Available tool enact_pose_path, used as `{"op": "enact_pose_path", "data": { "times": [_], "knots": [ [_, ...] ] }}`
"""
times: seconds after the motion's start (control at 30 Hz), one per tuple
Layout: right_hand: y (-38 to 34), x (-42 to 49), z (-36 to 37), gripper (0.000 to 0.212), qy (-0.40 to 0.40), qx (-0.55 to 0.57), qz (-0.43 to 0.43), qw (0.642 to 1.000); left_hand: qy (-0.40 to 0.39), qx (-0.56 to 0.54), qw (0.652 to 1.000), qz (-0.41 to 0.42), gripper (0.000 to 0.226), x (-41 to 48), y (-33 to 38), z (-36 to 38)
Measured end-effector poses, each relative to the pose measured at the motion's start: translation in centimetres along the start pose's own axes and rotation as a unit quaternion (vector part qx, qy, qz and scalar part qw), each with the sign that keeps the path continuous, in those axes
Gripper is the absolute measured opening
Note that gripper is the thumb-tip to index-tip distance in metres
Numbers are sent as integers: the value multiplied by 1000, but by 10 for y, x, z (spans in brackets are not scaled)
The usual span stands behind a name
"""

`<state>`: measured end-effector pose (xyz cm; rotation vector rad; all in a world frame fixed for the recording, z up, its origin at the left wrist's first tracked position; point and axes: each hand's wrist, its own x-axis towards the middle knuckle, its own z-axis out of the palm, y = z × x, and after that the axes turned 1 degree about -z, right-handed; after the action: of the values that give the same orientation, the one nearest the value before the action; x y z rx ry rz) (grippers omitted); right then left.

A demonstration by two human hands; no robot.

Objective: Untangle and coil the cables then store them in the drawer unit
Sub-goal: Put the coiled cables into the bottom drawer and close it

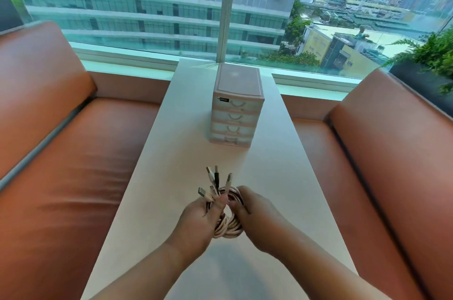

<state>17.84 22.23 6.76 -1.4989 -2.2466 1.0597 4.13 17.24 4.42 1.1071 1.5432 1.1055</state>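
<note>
Head view: both hands hold one bundle of cables (226,222) just above the table (282,201), near its near edge, roughly centred between the side edges. Left hand (199,217) has its fingers curled round the bundle, thumb pressing a bunch of plug ends (215,183) that stick up and fan out. Right hand (255,211) cups the bundle's right side with fingers wrapped over the loops; its fingertips are hidden. Cables are mixed, pale and dark, looped together, not yet separated.

Drawer unit (235,108) sits toward the far end of the table, well apart from the hands, all drawers look closed. Brown seats (73,152) either side, window behind.

Risks, judged: pulling a plug out of the fan may tighten crossings instead of freeing them. A loosened grip would let loops spring open and spill off the table. No hand is free for a drawer.
</note>
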Motion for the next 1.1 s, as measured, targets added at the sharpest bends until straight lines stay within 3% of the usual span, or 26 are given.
{"op": "enact_pose_path", "data": {
  "times": [0.17, 0.33, 0.37, 0.43, 0.53, 0.7, 0.97, 1.1],
  "knots": [
    [13, 34, -16, 17, -36, 35, -57, 997, -18, -26, 999, -31, 44, 29, 11, 4],
    [25, 83, -37, 48, -72, 167, 9, 983, 66, 37, 997, -26, 51, 63, 1, 0],
    [31, 98, -38, 48, -65, 154, 27, 986, 83, 44, 995, -39, 51, 68, -3, -2],
    [44, 132, -35, 44, -59, 11, 47, 997, 111, 15, 991, -67, 49, 79, -11, -5],
    [50, 174, -27, 56, -78, -138, 61, 986, 129, -46, 985, -101, 38, 93, -17, -10],
    [42, 226, -22, 64, -55, -188, 81, 977, 123, -77, 980, -132, 43, 114, -24, -20],
    [48, 262, -13, 69, -53, -223, 107, 967, 39, -133, 978, -158, 40, 123, -36, -23],
    [50, 267, -10, 68, -40, -225, 108, 967, 35, -142, 979, -141, 24, 131, -31, -23]
  ]
}}
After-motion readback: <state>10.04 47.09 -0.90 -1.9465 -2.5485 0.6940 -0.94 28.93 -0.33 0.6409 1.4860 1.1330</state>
